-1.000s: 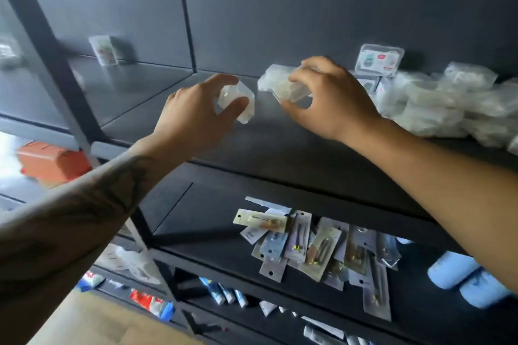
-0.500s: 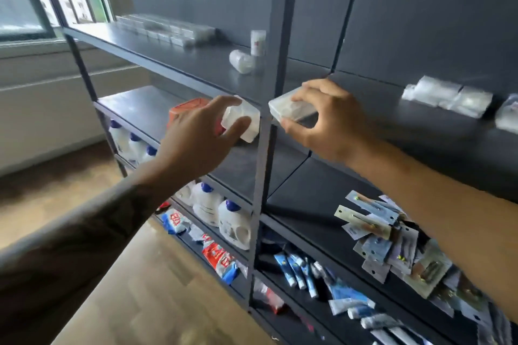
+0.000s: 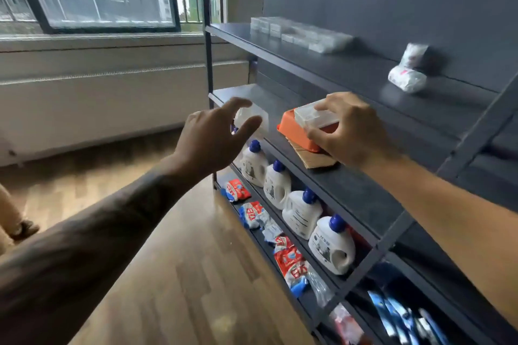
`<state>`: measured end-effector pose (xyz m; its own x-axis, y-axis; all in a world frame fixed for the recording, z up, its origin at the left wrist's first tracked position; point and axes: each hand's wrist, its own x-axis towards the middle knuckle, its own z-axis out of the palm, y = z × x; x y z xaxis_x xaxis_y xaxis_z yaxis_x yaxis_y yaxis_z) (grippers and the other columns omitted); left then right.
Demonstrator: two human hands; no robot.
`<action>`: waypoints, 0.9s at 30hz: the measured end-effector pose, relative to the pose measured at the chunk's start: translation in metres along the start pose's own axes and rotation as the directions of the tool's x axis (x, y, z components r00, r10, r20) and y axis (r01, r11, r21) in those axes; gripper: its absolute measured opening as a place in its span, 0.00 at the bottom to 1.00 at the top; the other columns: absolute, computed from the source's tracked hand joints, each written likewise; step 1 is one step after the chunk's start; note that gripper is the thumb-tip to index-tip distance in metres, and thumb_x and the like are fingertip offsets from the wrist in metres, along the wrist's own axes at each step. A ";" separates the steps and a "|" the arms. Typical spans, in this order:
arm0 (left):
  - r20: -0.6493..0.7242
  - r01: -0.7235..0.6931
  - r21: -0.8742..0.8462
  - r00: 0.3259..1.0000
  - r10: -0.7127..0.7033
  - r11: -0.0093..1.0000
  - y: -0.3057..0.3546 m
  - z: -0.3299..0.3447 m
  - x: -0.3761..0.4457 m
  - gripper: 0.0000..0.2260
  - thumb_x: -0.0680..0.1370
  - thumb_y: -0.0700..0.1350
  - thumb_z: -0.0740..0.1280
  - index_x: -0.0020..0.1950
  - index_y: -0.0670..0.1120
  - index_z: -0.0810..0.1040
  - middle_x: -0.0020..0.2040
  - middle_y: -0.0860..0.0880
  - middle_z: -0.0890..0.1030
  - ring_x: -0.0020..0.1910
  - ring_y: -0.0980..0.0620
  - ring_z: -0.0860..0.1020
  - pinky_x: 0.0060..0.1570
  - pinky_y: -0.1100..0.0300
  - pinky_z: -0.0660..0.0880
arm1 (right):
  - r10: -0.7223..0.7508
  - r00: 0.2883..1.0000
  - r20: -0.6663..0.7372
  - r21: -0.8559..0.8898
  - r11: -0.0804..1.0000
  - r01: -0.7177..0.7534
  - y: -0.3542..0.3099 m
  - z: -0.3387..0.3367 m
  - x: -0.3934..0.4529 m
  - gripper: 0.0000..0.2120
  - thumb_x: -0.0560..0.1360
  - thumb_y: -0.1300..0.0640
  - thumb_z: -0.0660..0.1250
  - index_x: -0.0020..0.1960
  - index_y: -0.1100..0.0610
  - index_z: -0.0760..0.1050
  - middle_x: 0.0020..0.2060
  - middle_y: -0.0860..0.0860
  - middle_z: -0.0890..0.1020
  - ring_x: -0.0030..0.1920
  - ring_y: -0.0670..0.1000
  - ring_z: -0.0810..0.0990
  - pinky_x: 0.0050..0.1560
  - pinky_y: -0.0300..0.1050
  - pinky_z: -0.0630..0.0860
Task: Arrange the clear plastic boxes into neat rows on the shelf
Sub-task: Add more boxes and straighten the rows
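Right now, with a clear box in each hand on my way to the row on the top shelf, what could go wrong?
1. The left hand pinches its clear box only between thumb and fingertips, so it may slip and fall to the floor.
2. The right hand holds its box just above the orange container and might knock it.
3. The row of clear boxes is tightly packed; pushing new ones in could skew it.

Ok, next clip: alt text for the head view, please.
Both hands reach toward a dark shelving unit, each holding a clear plastic box: the right hand grips one, the left hand pinches another. A row of clear boxes sits on the top shelf.
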<state>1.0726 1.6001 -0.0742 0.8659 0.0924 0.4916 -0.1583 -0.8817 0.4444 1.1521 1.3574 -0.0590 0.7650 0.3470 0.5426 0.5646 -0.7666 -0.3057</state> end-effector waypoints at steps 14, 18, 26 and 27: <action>-0.063 0.191 0.115 0.981 -0.184 0.975 -0.163 -0.011 0.107 0.21 0.83 0.58 0.62 0.73 0.49 0.75 0.58 0.43 0.85 0.56 0.44 0.83 0.52 0.59 0.69 | -0.201 0.980 0.018 0.168 0.966 0.195 -0.034 0.185 0.197 0.22 0.74 0.43 0.73 0.61 0.57 0.80 0.60 0.57 0.81 0.56 0.57 0.82 0.54 0.54 0.82; -0.075 0.185 0.130 0.982 -0.176 0.974 -0.201 -0.004 0.190 0.22 0.82 0.61 0.62 0.72 0.52 0.76 0.60 0.43 0.85 0.60 0.42 0.82 0.58 0.51 0.74 | -0.184 0.983 -0.015 0.168 0.968 0.184 -0.019 0.212 0.275 0.22 0.73 0.42 0.71 0.60 0.55 0.81 0.59 0.56 0.81 0.55 0.58 0.82 0.55 0.52 0.80; -0.083 0.092 0.046 0.993 -0.088 0.995 -0.242 0.045 0.327 0.21 0.82 0.62 0.62 0.71 0.53 0.76 0.65 0.46 0.83 0.63 0.45 0.81 0.59 0.52 0.75 | -0.062 0.997 -0.045 0.131 0.989 0.067 0.032 0.240 0.406 0.20 0.72 0.42 0.72 0.59 0.52 0.81 0.60 0.54 0.81 0.58 0.58 0.80 0.58 0.50 0.77; -0.075 0.074 0.038 0.995 -0.071 0.997 -0.246 0.052 0.341 0.21 0.82 0.62 0.62 0.71 0.53 0.76 0.64 0.46 0.83 0.63 0.45 0.81 0.59 0.51 0.76 | -0.043 0.998 -0.040 0.125 0.991 0.048 0.038 0.241 0.417 0.21 0.71 0.42 0.72 0.59 0.52 0.81 0.60 0.54 0.81 0.59 0.58 0.80 0.59 0.51 0.77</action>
<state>1.4315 1.8244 -0.0545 0.8371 0.1886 0.5135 -0.0759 -0.8895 0.4506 1.5673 1.6033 -0.0331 0.7268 0.3579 0.5862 0.6349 -0.6755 -0.3749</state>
